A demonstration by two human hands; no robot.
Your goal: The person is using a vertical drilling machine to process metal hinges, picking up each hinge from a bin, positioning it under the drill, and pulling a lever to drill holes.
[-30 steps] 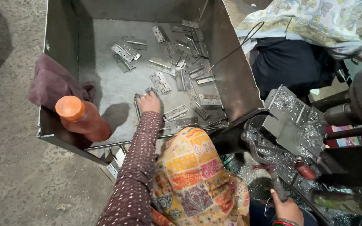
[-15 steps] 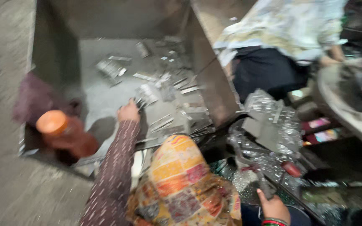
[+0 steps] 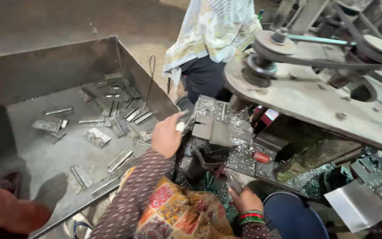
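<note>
1. Head view, left side: the left hand (image 3: pixel 166 135) is raised over the right rim of the metal tray (image 3: pixel 32 75), its grip closed around a small grey metal piece (image 3: pixel 185 120) that pokes out towards the machine; the piece is blurred, so its exact kind cannot be told.
2. Head view, the tray: flat metal hinges (image 3: pixel 96 136) lie scattered across the floor of the tray, thickest in the far right corner, with a few single ones nearer the front edge. A thin wire hook (image 3: pixel 150 75) stands against the tray's right wall.
3. Head view, centre: just beside the left hand sits the machine's flat steel block (image 3: pixel 213 124), its top dusted with shiny metal shavings (image 3: pixel 239 161) that also spread over the bed below.
4. Head view, lower centre: the right hand (image 3: pixel 244 199), with red and green bangles (image 3: pixel 251 217) on the wrist, has its grip closed on a dark handle (image 3: pixel 231 180) low at the front of the machine.
5. Head view, right: a large belt-driven wheel and plate (image 3: pixel 306 88) hang over the work area.
6. Head view, top: another person in a pale patterned garment (image 3: pixel 211 31) is behind the machine, well apart from both hands.
</note>
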